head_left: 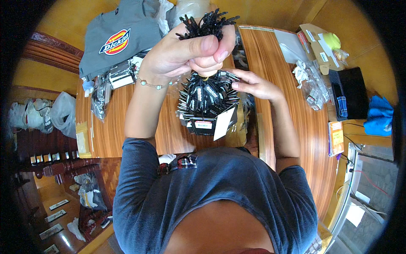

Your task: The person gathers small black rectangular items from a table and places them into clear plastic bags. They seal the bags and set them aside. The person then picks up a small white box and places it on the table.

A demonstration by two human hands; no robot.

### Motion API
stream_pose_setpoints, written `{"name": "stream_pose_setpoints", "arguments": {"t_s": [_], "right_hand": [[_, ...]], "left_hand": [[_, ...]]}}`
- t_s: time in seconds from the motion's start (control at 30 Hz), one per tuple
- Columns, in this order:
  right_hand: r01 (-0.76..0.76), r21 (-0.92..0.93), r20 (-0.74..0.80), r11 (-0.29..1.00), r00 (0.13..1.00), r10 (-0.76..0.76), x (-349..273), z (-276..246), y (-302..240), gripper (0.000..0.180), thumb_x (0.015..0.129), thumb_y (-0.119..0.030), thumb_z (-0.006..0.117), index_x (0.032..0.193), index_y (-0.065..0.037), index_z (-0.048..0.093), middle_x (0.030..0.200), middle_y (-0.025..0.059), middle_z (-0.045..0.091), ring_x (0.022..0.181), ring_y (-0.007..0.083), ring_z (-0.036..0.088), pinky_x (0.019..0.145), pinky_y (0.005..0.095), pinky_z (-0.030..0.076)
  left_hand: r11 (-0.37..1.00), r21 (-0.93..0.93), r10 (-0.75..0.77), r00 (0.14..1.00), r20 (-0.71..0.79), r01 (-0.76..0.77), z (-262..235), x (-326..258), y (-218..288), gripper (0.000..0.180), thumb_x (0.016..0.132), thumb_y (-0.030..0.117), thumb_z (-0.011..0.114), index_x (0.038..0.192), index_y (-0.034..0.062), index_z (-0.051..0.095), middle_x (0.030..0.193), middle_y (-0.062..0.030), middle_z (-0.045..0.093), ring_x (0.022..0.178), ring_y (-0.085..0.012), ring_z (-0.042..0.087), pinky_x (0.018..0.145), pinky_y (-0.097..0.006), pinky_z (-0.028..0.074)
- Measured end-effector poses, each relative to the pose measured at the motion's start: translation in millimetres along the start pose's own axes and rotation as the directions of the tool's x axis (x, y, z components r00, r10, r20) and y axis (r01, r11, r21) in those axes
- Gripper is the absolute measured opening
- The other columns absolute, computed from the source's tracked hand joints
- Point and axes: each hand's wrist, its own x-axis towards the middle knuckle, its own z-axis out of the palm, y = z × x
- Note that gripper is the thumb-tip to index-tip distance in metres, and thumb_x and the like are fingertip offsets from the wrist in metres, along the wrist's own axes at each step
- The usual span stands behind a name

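Observation:
My left hand (188,53) is raised and closed around the gathered strings of a big bundle of hang tags (203,125). Loose black string ends (209,25) stick out above its fist. Below the fist the strings fan down to many black cards with white edges, hanging in a round cluster. One white card (224,122) juts out at the front, tilted. My right hand (258,86) is at the bundle's right side, thumb and fingers apart and stretched out, fingertips touching the strings and card edges. Some of its fingertips are hidden behind the tags.
A grey T-shirt (122,36) lies on the table's far left, with plastic-wrapped packets (122,76) by it. Clear plastic bags (315,91), a cardboard box (315,40), a black case (353,93) and blue cloth (379,116) are on the right. White plastic bags (64,114) hang at left.

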Motion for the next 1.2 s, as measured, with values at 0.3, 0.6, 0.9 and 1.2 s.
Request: {"name": "stream_pose_setpoints", "arguments": {"t_s": [0.3, 0.6, 0.9, 1.2], "right_hand": [[0.273, -0.173, -0.636, 0.946, 0.703, -0.319, 16.6, 13.5, 16.5, 0.062, 0.081, -0.043, 0.052, 0.128, -0.005, 0.038, 0.129, 0.0111, 0.041, 0.122, 0.0244, 0.034, 0.101, 0.0377, 0.024], [0.119, -0.56, -0.488, 0.82, 0.752, -0.442, -3.8, 41.5, -20.9, 0.02, 0.067, -0.01, 0.07, 0.077, 0.0, 0.055, 0.089, 0.0108, 0.052, 0.088, 0.0245, 0.051, 0.076, 0.0335, 0.041], [0.178, -0.601, -0.315, 0.779, 0.843, -0.436, -6.0, 84.7, -19.6, 0.038, 0.061, -0.032, 0.075, 0.082, -0.005, 0.059, 0.086, 0.0079, 0.054, 0.081, 0.0251, 0.056, 0.073, 0.0342, 0.046], [0.077, -0.286, -0.76, 0.955, 0.589, -0.275, -20.8, 64.9, 7.7, 0.015, 0.074, -0.009, 0.065, 0.085, -0.001, 0.058, 0.082, 0.0063, 0.051, 0.074, 0.0138, 0.05, 0.065, 0.0249, 0.041]], "left_hand": [[0.995, -0.045, 0.077, 0.988, -0.135, -0.084, -11.6, -5.6, 9.6, 0.023, 0.091, 0.025, 0.047, 0.084, 0.0027, 0.046, 0.055, 0.0057, 0.031, 0.041, -0.0027, 0.024, 0.038, -0.018, 0.019], [0.988, 0.106, 0.138, 0.941, -0.308, -0.11, -10.0, -2.8, 18.3, 0.024, 0.091, 0.028, 0.046, 0.085, 0.0049, 0.045, 0.054, 0.0063, 0.027, 0.042, -0.0019, 0.022, 0.038, -0.017, 0.019], [0.988, 0.149, 0.124, 0.842, -0.526, -0.053, -13.4, -0.3, 7.6, 0.02, 0.092, 0.023, 0.045, 0.084, 0.0051, 0.048, 0.053, 0.0067, 0.03, 0.043, -0.0022, 0.026, 0.039, -0.016, 0.02], [0.993, 0.092, 0.11, 0.894, -0.434, -0.077, -17.6, -5.1, 5.6, 0.017, 0.091, 0.02, 0.047, 0.086, 0.0033, 0.049, 0.054, 0.0048, 0.035, 0.043, -0.0029, 0.03, 0.038, -0.017, 0.024]]}}
